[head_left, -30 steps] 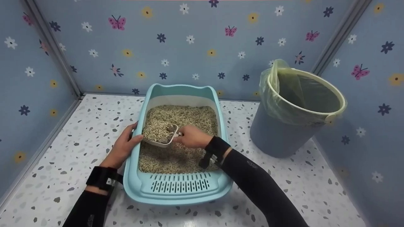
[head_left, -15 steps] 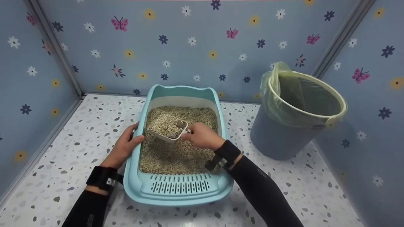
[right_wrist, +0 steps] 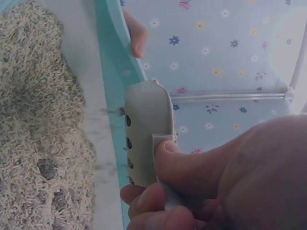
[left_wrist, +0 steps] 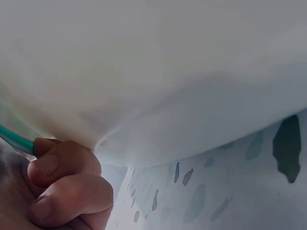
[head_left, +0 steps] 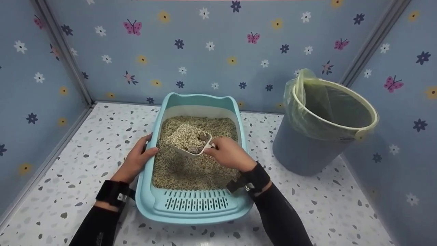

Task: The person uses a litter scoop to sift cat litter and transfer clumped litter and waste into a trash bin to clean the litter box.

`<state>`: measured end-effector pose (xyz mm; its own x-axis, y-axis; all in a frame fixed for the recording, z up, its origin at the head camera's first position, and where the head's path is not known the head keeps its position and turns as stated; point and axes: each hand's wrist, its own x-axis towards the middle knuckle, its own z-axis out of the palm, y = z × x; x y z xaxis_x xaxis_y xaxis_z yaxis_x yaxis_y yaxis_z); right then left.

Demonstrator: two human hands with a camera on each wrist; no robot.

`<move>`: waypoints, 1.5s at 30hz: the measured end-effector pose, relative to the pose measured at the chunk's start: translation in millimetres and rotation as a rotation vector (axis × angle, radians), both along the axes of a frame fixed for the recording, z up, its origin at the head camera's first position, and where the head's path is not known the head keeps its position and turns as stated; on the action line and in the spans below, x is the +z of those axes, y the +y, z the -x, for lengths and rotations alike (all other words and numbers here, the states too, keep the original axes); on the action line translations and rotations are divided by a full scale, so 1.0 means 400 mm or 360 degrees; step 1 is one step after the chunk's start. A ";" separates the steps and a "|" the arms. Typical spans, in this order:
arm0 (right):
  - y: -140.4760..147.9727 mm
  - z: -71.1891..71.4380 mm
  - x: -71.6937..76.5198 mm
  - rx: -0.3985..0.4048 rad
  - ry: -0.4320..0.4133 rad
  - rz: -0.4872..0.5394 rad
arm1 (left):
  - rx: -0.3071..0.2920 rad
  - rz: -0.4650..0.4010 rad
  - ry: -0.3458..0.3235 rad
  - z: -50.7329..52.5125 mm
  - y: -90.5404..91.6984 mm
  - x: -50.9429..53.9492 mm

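My right hand (head_left: 232,153) grips the handle of a white litter scoop (right_wrist: 146,110), held above the litter in the blue litter box (head_left: 194,217). Pale litter (head_left: 184,135) fills the scoop, with several darker clumps (head_left: 195,149) near its handle end. In the right wrist view, the thumb lies along the handle and blurred grains show beside the slotted underside. My left hand (head_left: 136,160) holds the box's left rim, thumb on top. The left wrist view shows its curled fingers (left_wrist: 72,199) under the rim, against the white outer wall (left_wrist: 158,72).
A grey-blue bin (head_left: 307,150) with a yellowish bag liner (head_left: 300,112) over its rim stands right of the box. Flower-patterned walls (head_left: 218,51) enclose the back and sides. The speckled floor (head_left: 85,153) shows around the box.
My right hand has carried the loaded scoop to the right, away from the left rim. The left hand keeps its hold on the rim. The head view has shifted slightly.
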<state>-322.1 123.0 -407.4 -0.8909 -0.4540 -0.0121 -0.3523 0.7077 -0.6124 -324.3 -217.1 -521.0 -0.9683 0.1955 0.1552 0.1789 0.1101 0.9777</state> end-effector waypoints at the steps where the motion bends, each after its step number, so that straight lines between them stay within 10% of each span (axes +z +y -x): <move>1: 0.005 -0.005 -0.001 -0.0004 -0.0004 0.0019 | 0.0001 0.0000 -0.0001 0.001 0.002 -0.001; 45: 0.101 -0.026 0.028 -0.0041 -0.0006 0.0083 | 0.0013 0.0011 -0.0019 0.003 -0.002 -0.003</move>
